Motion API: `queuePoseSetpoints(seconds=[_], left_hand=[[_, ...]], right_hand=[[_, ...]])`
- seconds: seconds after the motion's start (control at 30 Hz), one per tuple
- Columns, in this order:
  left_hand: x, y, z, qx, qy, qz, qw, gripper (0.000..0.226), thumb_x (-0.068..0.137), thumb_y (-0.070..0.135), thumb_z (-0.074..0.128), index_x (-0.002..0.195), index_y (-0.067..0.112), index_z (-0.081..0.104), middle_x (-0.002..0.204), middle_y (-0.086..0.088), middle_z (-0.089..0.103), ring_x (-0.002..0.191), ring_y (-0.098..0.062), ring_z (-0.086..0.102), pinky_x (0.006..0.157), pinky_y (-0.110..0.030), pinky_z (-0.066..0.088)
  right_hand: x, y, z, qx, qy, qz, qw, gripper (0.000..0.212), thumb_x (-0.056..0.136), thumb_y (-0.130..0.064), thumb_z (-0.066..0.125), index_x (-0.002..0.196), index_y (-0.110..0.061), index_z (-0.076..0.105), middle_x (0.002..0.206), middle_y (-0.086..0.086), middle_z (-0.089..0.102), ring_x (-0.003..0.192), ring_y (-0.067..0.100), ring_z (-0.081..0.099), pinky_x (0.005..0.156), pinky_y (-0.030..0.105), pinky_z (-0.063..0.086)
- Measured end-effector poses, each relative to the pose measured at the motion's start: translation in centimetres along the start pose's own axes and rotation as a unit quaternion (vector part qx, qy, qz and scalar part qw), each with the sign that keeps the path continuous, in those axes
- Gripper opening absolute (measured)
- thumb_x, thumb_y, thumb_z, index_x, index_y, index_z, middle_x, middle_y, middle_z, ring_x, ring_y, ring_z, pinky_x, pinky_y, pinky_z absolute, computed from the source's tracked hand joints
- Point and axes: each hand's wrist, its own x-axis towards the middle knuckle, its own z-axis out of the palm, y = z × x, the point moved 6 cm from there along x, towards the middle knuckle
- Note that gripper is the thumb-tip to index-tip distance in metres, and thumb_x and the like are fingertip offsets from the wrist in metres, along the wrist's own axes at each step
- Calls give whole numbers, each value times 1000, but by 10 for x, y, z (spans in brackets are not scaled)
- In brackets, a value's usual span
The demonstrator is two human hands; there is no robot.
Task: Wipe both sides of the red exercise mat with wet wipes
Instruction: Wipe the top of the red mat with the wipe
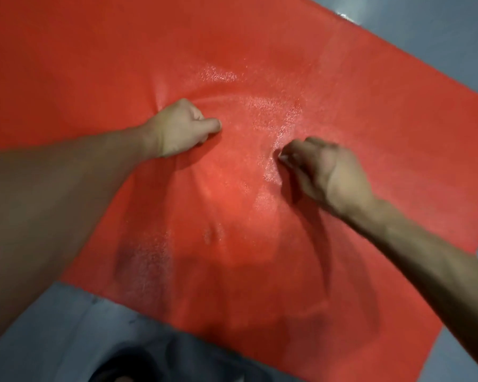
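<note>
The red exercise mat lies flat on the floor and fills most of the view. Shiny wet streaks run across its middle, between and beyond my two hands. My left hand is a closed fist that presses knuckles-down on the mat, and creases fan out from it. Nothing shows inside that fist. My right hand is curled, with the fingers pointing left and down onto the mat. It grips a wet wipe, of which only a small white bit shows at the fingertips.
Grey floor shows past the mat's near edge at the lower left and past its right edge at the upper right. A dark shape, probably my leg or clothing, sits at the bottom centre.
</note>
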Motion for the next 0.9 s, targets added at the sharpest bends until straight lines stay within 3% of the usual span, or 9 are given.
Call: queuePoseSetpoints(seconds=[0.13, 0.23, 0.3, 0.37, 0.47, 0.63, 0.77, 0.83, 0.9], left_hand=[[-3, 0, -1, 15, 23, 5, 1000, 51, 97, 37, 62, 55, 11, 54, 35, 5, 41, 27, -9, 32, 31, -23, 25], [-10, 3, -1, 44, 51, 28, 997, 50, 97, 36, 59, 62, 1, 60, 52, -10, 46, 33, -12, 36, 36, -25, 24], [-16, 1, 0, 56, 82, 39, 994, 52, 97, 35, 57, 61, -2, 55, 58, -15, 42, 38, -16, 35, 40, -28, 25], [-25, 0, 0, 76, 111, 55, 989, 55, 98, 38, 56, 56, 4, 43, 55, -11, 35, 44, -18, 32, 45, -33, 27], [-42, 4, 2, 95, 124, 102, 983, 57, 99, 38, 57, 56, 7, 35, 52, -6, 30, 47, -18, 33, 47, -27, 28], [-74, -3, 9, 47, 159, 140, 976, 52, 100, 31, 60, 57, 8, 42, 50, -5, 34, 45, -7, 41, 48, -17, 28], [-103, -24, 16, -7, 169, 148, 974, 52, 100, 31, 61, 56, 10, 43, 45, 1, 38, 43, -7, 39, 47, -18, 27], [-117, -31, 11, -35, 184, 147, 971, 52, 99, 35, 60, 56, 11, 44, 45, 4, 39, 44, -9, 38, 46, -18, 26], [-132, -39, 5, -56, 206, 140, 967, 52, 98, 38, 59, 59, 5, 49, 47, -1, 35, 45, -12, 34, 45, -21, 24]], right_hand=[[-78, -73, 62, 88, -127, -80, 985, 29, 96, -30, 44, 118, -24, 63, 97, 1, 63, 80, 30, 65, 64, 41, 54], [-120, -114, 79, 88, -206, -138, 965, 28, 94, -27, 47, 117, -27, 62, 91, -4, 60, 77, 26, 64, 61, 38, 55], [-107, -103, 62, 95, -173, -122, 973, 19, 97, -27, 49, 112, -26, 62, 92, -3, 60, 77, 28, 65, 61, 41, 55], [-81, -72, 33, 67, -79, -79, 991, 15, 102, -32, 53, 109, -24, 64, 92, -1, 62, 77, 30, 66, 61, 43, 53], [-50, -32, -1, -22, 18, -10, 1000, 27, 105, -46, 51, 110, -24, 65, 91, 1, 62, 75, 32, 65, 60, 39, 50], [-86, -56, 46, 35, -48, -22, 998, 26, 100, -38, 44, 109, -22, 62, 92, 3, 63, 75, 33, 65, 60, 41, 54], [-160, -124, 96, 102, -215, -88, 967, 28, 95, -33, 48, 122, -33, 55, 105, -5, 61, 91, 28, 66, 72, 42, 56], [-159, -129, 84, 106, -203, -110, 967, 19, 97, -29, 56, 115, -36, 52, 98, -6, 59, 86, 26, 66, 67, 37, 54], [-128, -104, 57, 88, -109, -96, 985, 6, 102, -31, 57, 106, -31, 53, 90, -3, 60, 76, 27, 66, 61, 35, 52]])
